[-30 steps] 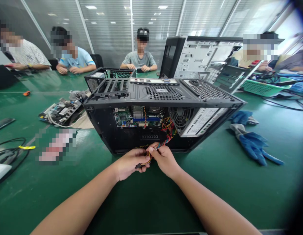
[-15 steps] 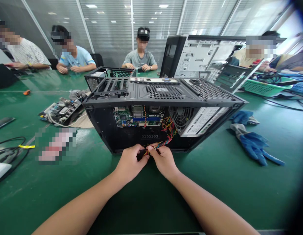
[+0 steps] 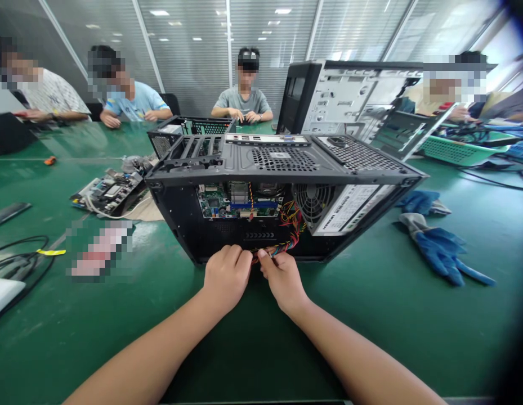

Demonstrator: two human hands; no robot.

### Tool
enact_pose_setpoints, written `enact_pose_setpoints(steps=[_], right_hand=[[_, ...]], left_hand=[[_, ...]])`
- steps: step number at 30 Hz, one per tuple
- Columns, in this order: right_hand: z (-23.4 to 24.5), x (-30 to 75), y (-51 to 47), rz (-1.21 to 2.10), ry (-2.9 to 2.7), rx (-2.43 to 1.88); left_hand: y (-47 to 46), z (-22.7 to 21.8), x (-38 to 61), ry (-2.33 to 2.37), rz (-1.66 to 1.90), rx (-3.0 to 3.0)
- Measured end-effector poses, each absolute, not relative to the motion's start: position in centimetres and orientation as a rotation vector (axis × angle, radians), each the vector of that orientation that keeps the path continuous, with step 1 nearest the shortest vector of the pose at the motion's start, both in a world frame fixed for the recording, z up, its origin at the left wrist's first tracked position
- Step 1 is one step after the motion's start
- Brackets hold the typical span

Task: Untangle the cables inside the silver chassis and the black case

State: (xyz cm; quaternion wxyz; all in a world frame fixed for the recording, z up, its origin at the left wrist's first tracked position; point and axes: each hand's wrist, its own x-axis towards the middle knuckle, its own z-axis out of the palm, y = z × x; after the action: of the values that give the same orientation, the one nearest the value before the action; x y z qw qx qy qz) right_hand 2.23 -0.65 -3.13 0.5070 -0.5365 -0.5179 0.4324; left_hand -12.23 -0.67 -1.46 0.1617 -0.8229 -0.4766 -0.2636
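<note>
A black computer case (image 3: 282, 163) lies on its side on the green table (image 3: 371, 315), its open side facing me. Inside show a motherboard (image 3: 227, 202), a power supply with fan (image 3: 329, 205) and a bundle of coloured wires (image 3: 289, 233). My left hand (image 3: 225, 275) and my right hand (image 3: 282, 278) sit side by side at the case's lower edge. Both are closed, pinching the end of the wire bundle. The connector itself is hidden under my fingers.
Blue gloves (image 3: 442, 250) lie at the right. A loose circuit board (image 3: 109, 191) and black cables (image 3: 16, 264) lie at the left. A second case (image 3: 349, 98) stands open behind. Several people sit round the far side of the table. A green basket (image 3: 451, 151) is far right.
Both hands have moved forward with the wires, from a little in front of the case up to its lower edge. The black connector in my left hand is no longer visible.
</note>
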Motion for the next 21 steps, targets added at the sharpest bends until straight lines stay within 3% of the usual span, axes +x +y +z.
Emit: enact_pose_setpoints(steps=[7, 14, 21], right_hand=[[-2.8, 1.1, -1.3, 1.385, -0.915, -1.112], [-2.9, 1.4, -0.9, 1.444, -0.998, -1.099], [-3.1, 2.6, 0.0, 1.521, -1.155, -1.018]], left_hand=[[0.1, -2.3, -12.4, -1.249, -0.845, -2.343], [-0.1, -2.7, -12.4, -1.641, -0.970, -2.644], [0.4, -1.5, -12.6, -1.931, -1.473, -3.024]])
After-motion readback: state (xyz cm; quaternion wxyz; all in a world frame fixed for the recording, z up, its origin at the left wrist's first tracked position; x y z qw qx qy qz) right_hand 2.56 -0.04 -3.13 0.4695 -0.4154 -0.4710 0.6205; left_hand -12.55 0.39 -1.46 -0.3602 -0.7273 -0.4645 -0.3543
